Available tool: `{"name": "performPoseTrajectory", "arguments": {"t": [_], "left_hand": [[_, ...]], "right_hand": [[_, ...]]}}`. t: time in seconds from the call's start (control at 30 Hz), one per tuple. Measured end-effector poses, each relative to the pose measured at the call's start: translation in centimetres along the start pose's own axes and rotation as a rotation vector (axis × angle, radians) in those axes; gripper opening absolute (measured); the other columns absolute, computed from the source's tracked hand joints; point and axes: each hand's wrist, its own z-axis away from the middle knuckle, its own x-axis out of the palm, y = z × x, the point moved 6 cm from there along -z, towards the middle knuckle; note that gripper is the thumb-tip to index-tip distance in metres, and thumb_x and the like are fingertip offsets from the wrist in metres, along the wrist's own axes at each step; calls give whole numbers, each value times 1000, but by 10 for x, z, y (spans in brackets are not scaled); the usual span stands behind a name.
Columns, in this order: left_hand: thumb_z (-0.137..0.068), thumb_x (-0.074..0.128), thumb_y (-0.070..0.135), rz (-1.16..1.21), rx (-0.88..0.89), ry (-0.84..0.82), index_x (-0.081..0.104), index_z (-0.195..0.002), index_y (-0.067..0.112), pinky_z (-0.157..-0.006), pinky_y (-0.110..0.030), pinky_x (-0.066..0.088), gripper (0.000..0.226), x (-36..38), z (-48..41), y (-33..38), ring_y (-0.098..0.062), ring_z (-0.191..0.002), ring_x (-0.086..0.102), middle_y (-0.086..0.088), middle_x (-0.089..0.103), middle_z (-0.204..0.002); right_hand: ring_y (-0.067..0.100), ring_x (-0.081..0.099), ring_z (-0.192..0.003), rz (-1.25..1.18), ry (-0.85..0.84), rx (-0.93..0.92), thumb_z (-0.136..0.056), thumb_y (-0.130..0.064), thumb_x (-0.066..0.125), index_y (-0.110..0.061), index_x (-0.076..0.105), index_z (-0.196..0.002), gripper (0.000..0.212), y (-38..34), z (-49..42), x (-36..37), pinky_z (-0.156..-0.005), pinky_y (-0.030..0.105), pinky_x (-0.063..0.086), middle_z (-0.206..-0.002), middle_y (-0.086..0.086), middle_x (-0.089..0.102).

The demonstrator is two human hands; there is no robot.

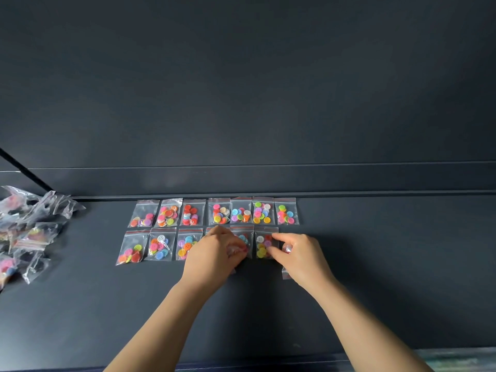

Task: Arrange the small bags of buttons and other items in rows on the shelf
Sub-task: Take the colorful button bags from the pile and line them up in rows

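Note:
Small clear bags of coloured buttons lie in two rows on the dark shelf [375, 264]. The back row [214, 212] holds several bags side by side. The front row [161, 244] also holds several. My left hand [214, 253] covers the fourth front bag and grips a bunch of bags [236, 251] in its curled fingers. My right hand [300, 253] pinches the right edge of the last front-row bag [264, 244] between thumb and forefinger, and more bags [286, 272] stick out from under its palm.
A loose heap of unsorted button bags [29, 226] lies at the shelf's left end. A raised ledge [268, 181] runs along the back, just behind the back row. The shelf's front edge [268, 358] is near my forearms.

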Motion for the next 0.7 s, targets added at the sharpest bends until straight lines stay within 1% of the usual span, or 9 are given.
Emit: {"name": "performPoseTrajectory", "arguments": {"t": [0.1, 0.23, 0.47, 0.53, 0.57, 0.63, 0.7], "left_hand": [[-83, 69, 35, 10, 5, 15, 72, -102, 31, -66, -24, 52, 20, -2, 0, 2, -9, -84, 62, 14, 59, -113], [-85, 67, 36, -21, 16, -11, 71, -107, 31, -68, -22, 51, 23, -1, 1, 3, -8, -87, 61, 13, 58, -115], [-86, 66, 36, -27, 17, -17, 71, -107, 31, -71, -23, 51, 22, -1, 3, 5, -9, -87, 61, 11, 58, -114], [-86, 66, 36, -28, 8, -23, 71, -107, 31, -71, -23, 51, 22, -2, 4, 5, -9, -87, 61, 11, 58, -114], [-86, 66, 36, -28, 3, -31, 71, -107, 31, -71, -23, 52, 22, -1, 4, 5, -9, -87, 61, 11, 58, -115], [-86, 66, 36, -6, -9, -30, 71, -107, 31, -70, -24, 52, 23, -3, 5, 6, -9, -85, 62, 11, 59, -115], [-84, 68, 37, 55, -29, 5, 71, -107, 31, -63, -20, 49, 24, -10, 5, 8, -6, -76, 60, 12, 61, -113]], "right_hand": [[12, 66, -100, -2, -2, 8, -87, -35, 69, -20, 63, -128, 44, 0, 1, 0, -79, 20, 53, -117, -2, 70], [12, 66, -99, 7, -1, 9, -87, -35, 69, -19, 63, -128, 44, -1, 1, -1, -78, 18, 53, -117, -1, 70], [12, 66, -102, 14, -8, 15, -87, -34, 69, -19, 62, -129, 45, 0, 1, 0, -81, 19, 52, -119, -2, 69], [11, 65, -100, 6, -17, 29, -87, -35, 69, -19, 62, -129, 46, 0, 2, 0, -78, 17, 52, -119, -1, 69], [9, 65, -96, -3, -17, 38, -87, -36, 69, -19, 62, -129, 46, 0, 3, -1, -75, 15, 51, -117, -1, 70], [4, 62, -85, -68, -7, 71, -87, -37, 68, -19, 64, -127, 44, 1, 4, -5, -67, 9, 46, -107, -2, 70], [0, 60, -87, -251, -3, 149, -91, -38, 62, -22, 66, -122, 34, 4, 4, -12, -66, 9, 45, -104, -8, 67]]}}
